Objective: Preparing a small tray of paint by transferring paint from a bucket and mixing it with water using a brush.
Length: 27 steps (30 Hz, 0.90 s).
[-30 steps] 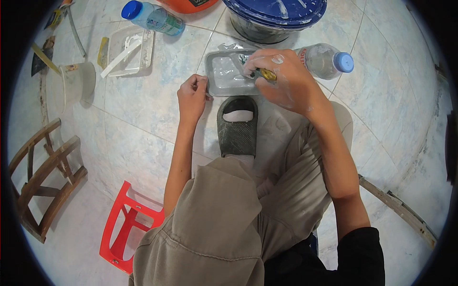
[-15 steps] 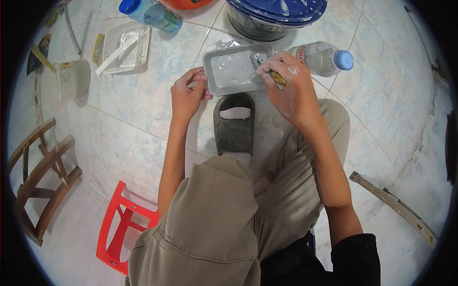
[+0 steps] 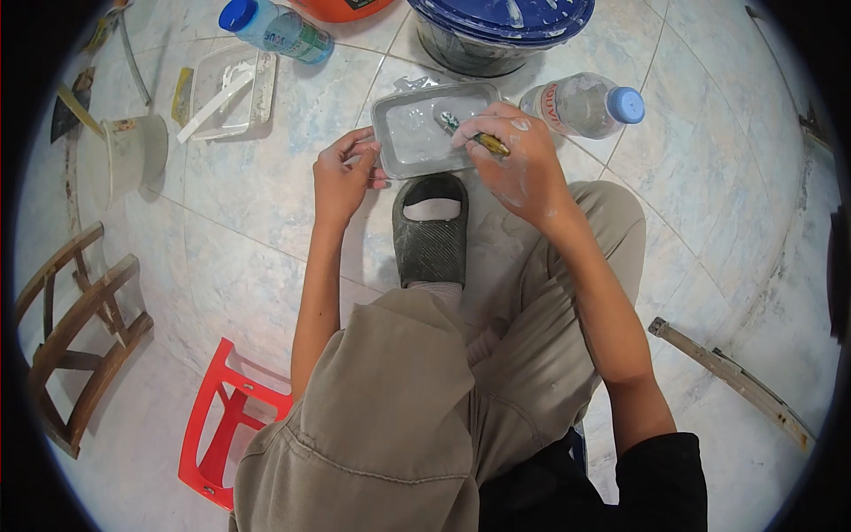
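A grey rectangular plastic tray (image 3: 387,133) holds pale grey-white liquid and rests on the tiled floor in front of my slipper. At its left end, my left hand (image 3: 343,176) grips the wall with thumb and fingers. My right hand (image 3: 525,164), smeared with white, is closed over the tray's right side around a paintbrush (image 3: 491,144) with a yellow and dark handle. The brush's far end reaches down into the liquid; its tip is partly hidden there.
A clear bottle (image 3: 581,105) lies right of the tray; a blue-lidded bucket (image 3: 496,31) stands behind. At left are a blue-capped bottle (image 3: 279,31), a clear container (image 3: 261,102) with a white strip, a whitish bucket (image 3: 124,160), wooden frames (image 3: 84,332) and a red plastic chair (image 3: 217,426).
My right hand has moved left with the paintbrush, from the tray's right end toward its middle. My left hand stays on the tray. The whole view has shifted slightly.
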Available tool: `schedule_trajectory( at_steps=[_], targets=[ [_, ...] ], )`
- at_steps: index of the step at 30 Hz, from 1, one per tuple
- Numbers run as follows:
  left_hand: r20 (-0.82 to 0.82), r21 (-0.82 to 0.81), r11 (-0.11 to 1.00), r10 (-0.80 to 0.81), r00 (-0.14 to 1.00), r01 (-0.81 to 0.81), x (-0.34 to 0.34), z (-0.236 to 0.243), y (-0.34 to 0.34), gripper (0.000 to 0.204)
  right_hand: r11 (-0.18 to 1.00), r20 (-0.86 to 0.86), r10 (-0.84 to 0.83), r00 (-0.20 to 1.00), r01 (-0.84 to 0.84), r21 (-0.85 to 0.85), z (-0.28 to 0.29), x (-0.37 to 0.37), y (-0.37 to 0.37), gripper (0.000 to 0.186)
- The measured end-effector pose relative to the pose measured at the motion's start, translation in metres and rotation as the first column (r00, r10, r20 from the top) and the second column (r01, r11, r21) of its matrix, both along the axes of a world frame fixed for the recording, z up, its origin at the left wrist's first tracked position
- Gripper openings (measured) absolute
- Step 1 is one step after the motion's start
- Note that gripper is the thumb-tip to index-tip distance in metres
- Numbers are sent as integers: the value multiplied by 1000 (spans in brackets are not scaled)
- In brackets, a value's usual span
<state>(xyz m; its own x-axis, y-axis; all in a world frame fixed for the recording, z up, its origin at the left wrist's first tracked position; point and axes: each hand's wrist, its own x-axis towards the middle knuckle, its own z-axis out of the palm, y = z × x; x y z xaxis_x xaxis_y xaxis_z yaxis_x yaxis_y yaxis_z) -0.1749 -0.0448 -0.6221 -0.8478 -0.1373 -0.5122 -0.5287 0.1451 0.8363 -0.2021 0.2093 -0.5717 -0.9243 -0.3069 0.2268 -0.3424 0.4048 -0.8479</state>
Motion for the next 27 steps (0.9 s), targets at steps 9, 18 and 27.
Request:
schedule_trajectory(
  at_steps=[9,18,27],
  targets=[
    [7,10,1000,3,1000,-3,1,2,-1,34,995,50,64,997,-60,-86,-5,4,-15,14],
    [24,31,1000,-2,1000,1,1,1,-2,33,980,81,198,977,-195,-51,-5,11,-22,17],
    [26,34,999,9,1000,-10,1,3,0,34,974,151,224,963,-228,5,0,14,-22,18]
  ],
)
